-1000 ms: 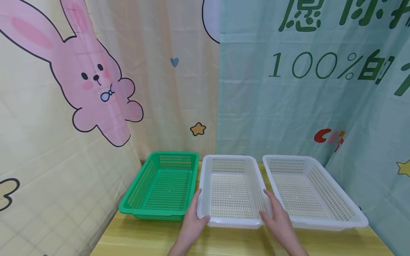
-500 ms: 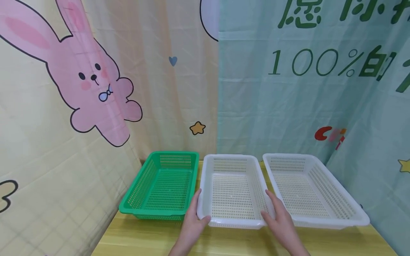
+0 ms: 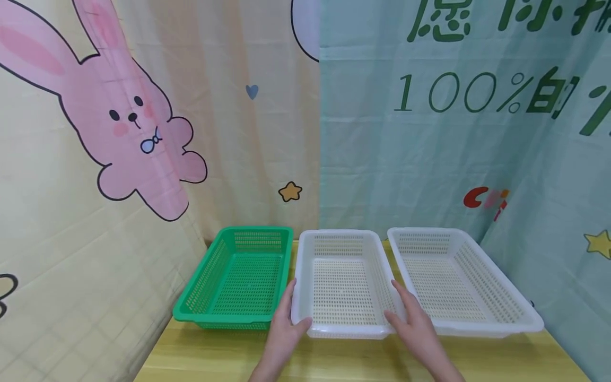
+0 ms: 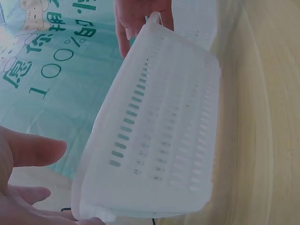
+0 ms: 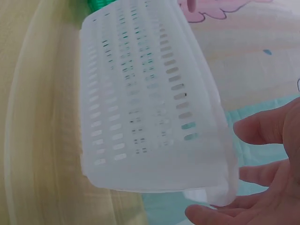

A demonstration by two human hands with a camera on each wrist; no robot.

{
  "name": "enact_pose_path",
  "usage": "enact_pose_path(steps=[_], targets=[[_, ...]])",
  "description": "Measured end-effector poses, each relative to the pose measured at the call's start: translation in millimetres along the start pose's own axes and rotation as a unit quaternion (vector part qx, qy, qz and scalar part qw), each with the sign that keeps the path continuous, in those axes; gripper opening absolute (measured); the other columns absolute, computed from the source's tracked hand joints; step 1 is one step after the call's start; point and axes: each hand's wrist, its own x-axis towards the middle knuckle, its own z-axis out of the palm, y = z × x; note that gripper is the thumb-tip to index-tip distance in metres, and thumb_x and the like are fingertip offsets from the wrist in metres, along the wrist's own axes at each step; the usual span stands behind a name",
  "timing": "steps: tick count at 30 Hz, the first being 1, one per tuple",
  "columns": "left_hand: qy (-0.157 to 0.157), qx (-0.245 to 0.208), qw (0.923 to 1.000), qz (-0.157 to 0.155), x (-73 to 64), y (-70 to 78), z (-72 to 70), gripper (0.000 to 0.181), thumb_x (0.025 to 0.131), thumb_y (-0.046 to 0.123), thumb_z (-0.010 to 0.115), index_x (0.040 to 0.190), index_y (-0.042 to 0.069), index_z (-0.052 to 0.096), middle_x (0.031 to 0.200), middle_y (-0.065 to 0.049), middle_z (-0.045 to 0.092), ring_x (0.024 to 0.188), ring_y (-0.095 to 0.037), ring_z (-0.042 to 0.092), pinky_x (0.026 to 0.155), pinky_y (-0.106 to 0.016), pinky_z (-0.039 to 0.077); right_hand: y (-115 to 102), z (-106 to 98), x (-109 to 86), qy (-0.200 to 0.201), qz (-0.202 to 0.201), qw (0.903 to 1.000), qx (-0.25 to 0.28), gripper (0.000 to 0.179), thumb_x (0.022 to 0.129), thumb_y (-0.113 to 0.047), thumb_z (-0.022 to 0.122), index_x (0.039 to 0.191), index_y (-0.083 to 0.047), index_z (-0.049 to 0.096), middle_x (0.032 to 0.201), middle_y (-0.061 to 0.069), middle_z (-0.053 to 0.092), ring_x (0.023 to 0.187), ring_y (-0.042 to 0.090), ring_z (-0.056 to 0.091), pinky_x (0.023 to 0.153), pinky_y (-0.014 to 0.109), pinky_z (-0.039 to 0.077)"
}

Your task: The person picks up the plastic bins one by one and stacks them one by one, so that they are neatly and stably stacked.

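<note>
A white perforated plastic basket (image 3: 341, 289) stands in the middle of a row of three, between my hands. My left hand (image 3: 285, 329) lies at its near left corner, fingers extended along the side and thumb over the near rim. At the near right corner, my right hand (image 3: 414, 323) mirrors this, fingers against the outer side. In the left wrist view the thumb (image 4: 40, 149) shows apart from the rim of the white basket (image 4: 154, 122). The right wrist view has fingers (image 5: 211, 215) under the basket's rim and the thumb close to it.
A green basket (image 3: 250, 281) stands to the left and a second white basket (image 3: 453, 292) to the right, both close to the middle one. All are on a wooden table (image 3: 353, 361). Printed curtains (image 3: 253, 148) hang behind and at the sides.
The middle basket and my right hand have shifted very slightly right relative to the green basket. The whole head view has drifted a little. Both hands keep their places at the corners.
</note>
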Motion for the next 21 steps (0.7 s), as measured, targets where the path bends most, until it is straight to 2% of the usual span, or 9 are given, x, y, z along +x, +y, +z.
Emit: enact_pose_path(steps=[1, 5, 8, 11, 15, 17, 21], targets=[[0.006, 0.015, 0.9999, 0.002, 0.0, 1.5, 0.5, 0.092, 0.081, -0.009, 0.070, 0.159, 0.014, 0.028, 0.154, -0.025, 0.036, 0.123, -0.050, 0.050, 0.092, -0.054, 0.054, -3, -2, -0.6, -0.003, 0.004, 1.0000, 0.006, 0.068, 0.097, -0.017, 0.068, 0.156, -0.013, 0.034, 0.147, 0.024, 0.045, 0.119, 0.045, 0.055, 0.086, 0.061, 0.054], [0.041, 0.100, 0.9941, -0.003, -0.6, 9.8, 2.6, 0.089, 0.084, 0.000, 0.074, 0.159, 0.024, 0.033, 0.155, -0.016, 0.040, 0.128, -0.044, 0.048, 0.095, -0.059, 0.050, -12, -10, -1.3, -0.009, 0.000, 0.9998, 0.019, 0.068, 0.097, -0.015, 0.068, 0.156, -0.013, 0.034, 0.150, 0.023, 0.042, 0.128, 0.047, 0.049, 0.095, 0.059, 0.050], [0.053, 0.121, 0.9912, -0.006, 0.3, 16.4, 4.2, 0.087, 0.086, 0.004, 0.075, 0.157, 0.033, 0.034, 0.156, -0.009, 0.040, 0.131, -0.040, 0.046, 0.098, -0.061, 0.046, -15, -16, -1.6, -0.010, -0.003, 0.9999, 0.008, 0.067, 0.097, -0.015, 0.067, 0.156, -0.014, 0.035, 0.153, 0.021, 0.040, 0.133, 0.048, 0.044, 0.102, 0.058, 0.044], [0.043, 0.102, 0.9939, 0.002, 3.5, 21.2, 6.6, 0.085, 0.088, 0.007, 0.075, 0.156, 0.036, 0.034, 0.158, -0.006, 0.037, 0.136, -0.040, 0.043, 0.105, -0.059, 0.043, -19, -23, -1.4, -0.005, -0.007, 0.9999, -0.005, 0.065, 0.098, -0.016, 0.067, 0.155, -0.011, 0.037, 0.153, 0.022, 0.041, 0.133, 0.048, 0.044, 0.104, 0.057, 0.042], [0.017, 0.065, 0.9975, 0.019, 9.2, 22.3, 13.3, 0.081, 0.089, 0.007, 0.075, 0.156, 0.029, 0.035, 0.160, -0.006, 0.033, 0.145, -0.037, 0.032, 0.115, -0.052, 0.031, -22, -33, -0.6, 0.003, -0.011, 0.9999, -0.002, 0.062, 0.098, -0.016, 0.067, 0.154, -0.011, 0.040, 0.153, 0.021, 0.042, 0.134, 0.048, 0.044, 0.103, 0.053, 0.044], [0.007, 0.045, 0.9986, 0.026, 11.7, 22.6, 18.0, 0.079, 0.090, 0.008, 0.075, 0.157, 0.025, 0.036, 0.161, -0.007, 0.032, 0.146, -0.037, 0.030, 0.116, -0.051, 0.029, -22, -37, 0.2, 0.009, -0.013, 0.9999, -0.001, 0.060, 0.099, -0.016, 0.066, 0.153, -0.012, 0.041, 0.153, 0.019, 0.043, 0.133, 0.047, 0.045, 0.102, 0.052, 0.045], [-0.007, 0.023, 0.9991, 0.034, 15.7, 24.3, 29.2, 0.079, 0.090, 0.013, 0.076, 0.157, 0.024, 0.035, 0.161, -0.005, 0.032, 0.146, -0.035, 0.030, 0.116, -0.051, 0.030, -18, -47, 0.5, 0.028, -0.016, 0.9995, -0.009, 0.058, 0.098, -0.016, 0.066, 0.151, -0.011, 0.044, 0.150, 0.018, 0.046, 0.129, 0.044, 0.050, 0.097, 0.053, 0.049]])
